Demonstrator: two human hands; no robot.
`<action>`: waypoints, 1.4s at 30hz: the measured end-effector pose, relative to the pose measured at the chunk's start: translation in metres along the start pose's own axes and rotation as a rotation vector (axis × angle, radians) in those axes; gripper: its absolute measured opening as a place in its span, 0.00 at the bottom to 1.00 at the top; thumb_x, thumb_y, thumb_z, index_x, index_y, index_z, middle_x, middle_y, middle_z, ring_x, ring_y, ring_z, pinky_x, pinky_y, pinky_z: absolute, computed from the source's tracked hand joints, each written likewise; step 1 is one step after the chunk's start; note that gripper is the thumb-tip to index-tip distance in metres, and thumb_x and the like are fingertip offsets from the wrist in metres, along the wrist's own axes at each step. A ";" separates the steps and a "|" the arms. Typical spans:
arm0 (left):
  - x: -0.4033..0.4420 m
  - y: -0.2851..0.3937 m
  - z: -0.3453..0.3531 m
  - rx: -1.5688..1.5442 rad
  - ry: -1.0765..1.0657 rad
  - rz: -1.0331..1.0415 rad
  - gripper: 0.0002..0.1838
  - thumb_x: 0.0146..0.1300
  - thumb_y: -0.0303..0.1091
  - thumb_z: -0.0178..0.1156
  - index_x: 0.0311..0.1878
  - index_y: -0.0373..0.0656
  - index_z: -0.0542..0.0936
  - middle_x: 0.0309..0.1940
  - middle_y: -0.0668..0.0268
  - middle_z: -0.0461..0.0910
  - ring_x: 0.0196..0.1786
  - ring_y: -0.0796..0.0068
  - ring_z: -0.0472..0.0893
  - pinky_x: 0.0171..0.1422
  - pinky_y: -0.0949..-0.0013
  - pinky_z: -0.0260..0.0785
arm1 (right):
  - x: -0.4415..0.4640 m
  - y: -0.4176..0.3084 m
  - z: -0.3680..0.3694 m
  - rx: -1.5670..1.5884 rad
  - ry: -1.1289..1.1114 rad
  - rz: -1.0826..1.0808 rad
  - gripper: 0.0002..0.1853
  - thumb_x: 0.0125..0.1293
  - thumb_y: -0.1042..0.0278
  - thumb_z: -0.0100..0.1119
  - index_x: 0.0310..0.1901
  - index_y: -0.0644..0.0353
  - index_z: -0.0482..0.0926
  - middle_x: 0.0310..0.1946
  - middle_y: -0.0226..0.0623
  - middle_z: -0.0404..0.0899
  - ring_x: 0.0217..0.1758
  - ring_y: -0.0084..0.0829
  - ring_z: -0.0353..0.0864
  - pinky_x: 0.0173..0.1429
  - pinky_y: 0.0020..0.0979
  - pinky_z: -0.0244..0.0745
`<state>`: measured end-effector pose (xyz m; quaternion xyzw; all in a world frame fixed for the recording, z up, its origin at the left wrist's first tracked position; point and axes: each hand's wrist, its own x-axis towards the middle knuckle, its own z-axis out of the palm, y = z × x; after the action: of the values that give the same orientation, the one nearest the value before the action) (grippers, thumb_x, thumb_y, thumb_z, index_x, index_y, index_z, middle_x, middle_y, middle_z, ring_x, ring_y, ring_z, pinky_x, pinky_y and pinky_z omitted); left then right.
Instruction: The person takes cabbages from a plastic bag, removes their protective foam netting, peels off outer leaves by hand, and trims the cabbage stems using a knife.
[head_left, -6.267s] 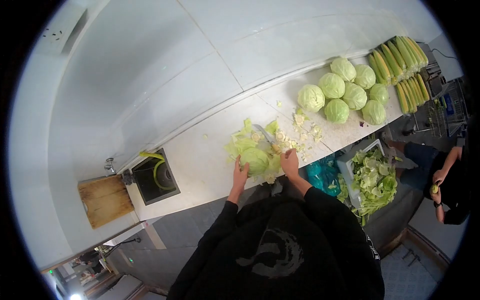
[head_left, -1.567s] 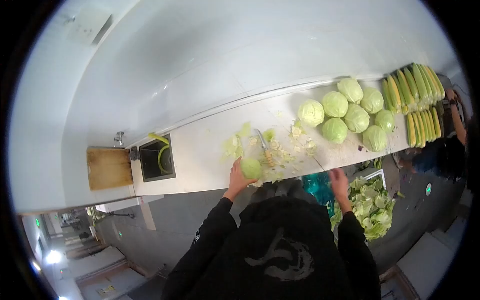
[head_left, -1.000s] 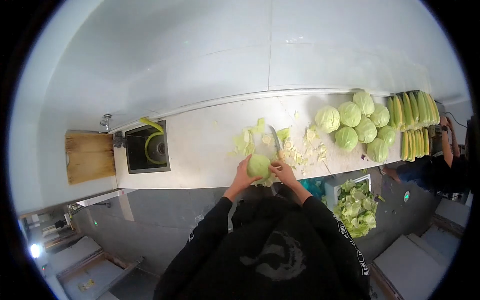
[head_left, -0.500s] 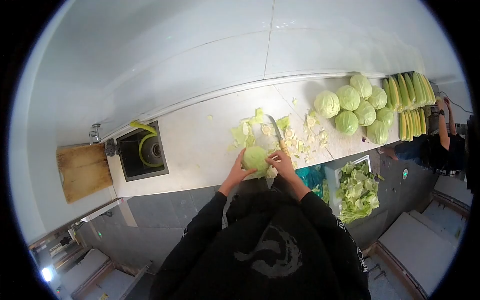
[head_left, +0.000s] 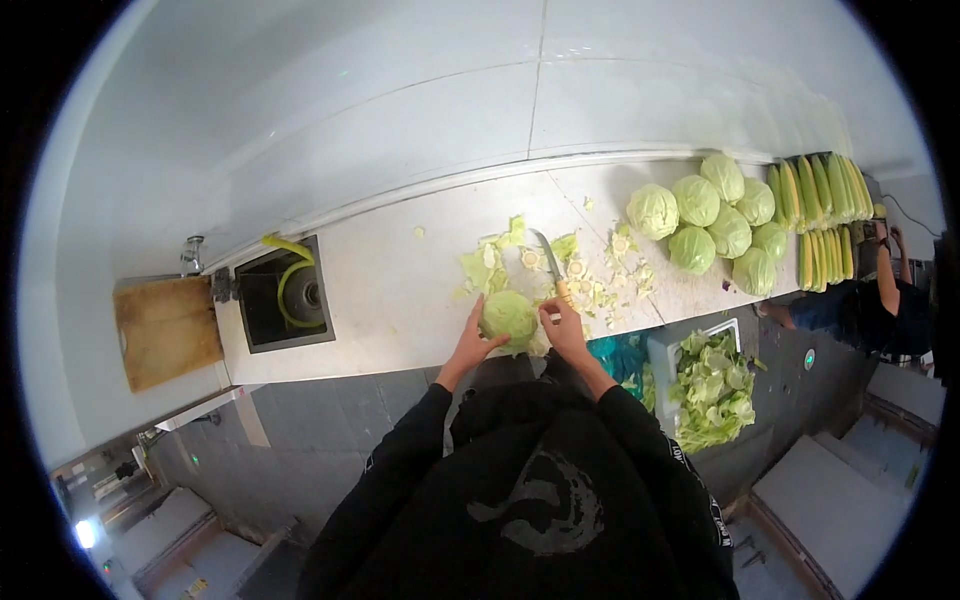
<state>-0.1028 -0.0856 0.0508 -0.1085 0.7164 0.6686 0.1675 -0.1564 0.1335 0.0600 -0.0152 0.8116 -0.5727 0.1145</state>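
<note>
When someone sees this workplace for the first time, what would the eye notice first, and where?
Probably the group of pale green cabbages strikes first, toward the right end of the counter, beside what looks like corn. Next comes the single cabbage at the front edge, cupped by the left hand, with the right hand near and a knife lying beyond. A box of loose leaves stands to the person's right.

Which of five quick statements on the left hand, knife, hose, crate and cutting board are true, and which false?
1. The left hand is on a cabbage. True.
2. The knife lies in the sink. False: the knife is on the counter.
3. A hose runs into the sink. True.
4. The crate holds whole cabbages. False: the crate holds loose leaves.
5. In the picture, the cutting board is left of the sink. True.
</note>
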 end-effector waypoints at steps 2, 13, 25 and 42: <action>-0.001 0.000 0.001 -0.038 0.004 0.008 0.55 0.53 0.41 0.74 0.76 0.47 0.47 0.73 0.56 0.52 0.73 0.58 0.59 0.69 0.53 0.64 | 0.000 -0.013 0.003 -0.001 -0.034 -0.062 0.11 0.62 0.67 0.63 0.43 0.62 0.78 0.43 0.39 0.80 0.45 0.33 0.81 0.44 0.32 0.79; -0.007 -0.002 0.011 0.071 0.069 0.045 0.54 0.54 0.45 0.72 0.76 0.42 0.47 0.72 0.51 0.54 0.73 0.57 0.58 0.72 0.56 0.60 | 0.002 -0.023 -0.009 -0.110 -0.160 -0.050 0.08 0.60 0.68 0.63 0.39 0.60 0.77 0.37 0.40 0.76 0.40 0.41 0.77 0.43 0.37 0.73; 0.002 -0.015 0.009 0.041 0.058 0.075 0.52 0.58 0.35 0.70 0.76 0.42 0.44 0.73 0.53 0.53 0.72 0.61 0.60 0.73 0.57 0.59 | 0.005 -0.012 -0.030 -0.364 -0.289 -0.184 0.07 0.65 0.70 0.58 0.42 0.60 0.74 0.41 0.43 0.75 0.41 0.48 0.78 0.43 0.39 0.74; 0.005 -0.015 0.012 0.112 0.178 0.106 0.48 0.58 0.44 0.68 0.74 0.36 0.51 0.70 0.46 0.58 0.72 0.53 0.60 0.74 0.58 0.54 | -0.002 -0.018 -0.031 -0.509 -0.326 -0.529 0.11 0.57 0.69 0.64 0.37 0.61 0.72 0.35 0.44 0.73 0.43 0.46 0.75 0.45 0.40 0.73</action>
<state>-0.1006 -0.0746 0.0344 -0.1202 0.7694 0.6231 0.0734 -0.1631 0.1566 0.0866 -0.3419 0.8669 -0.3531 0.0829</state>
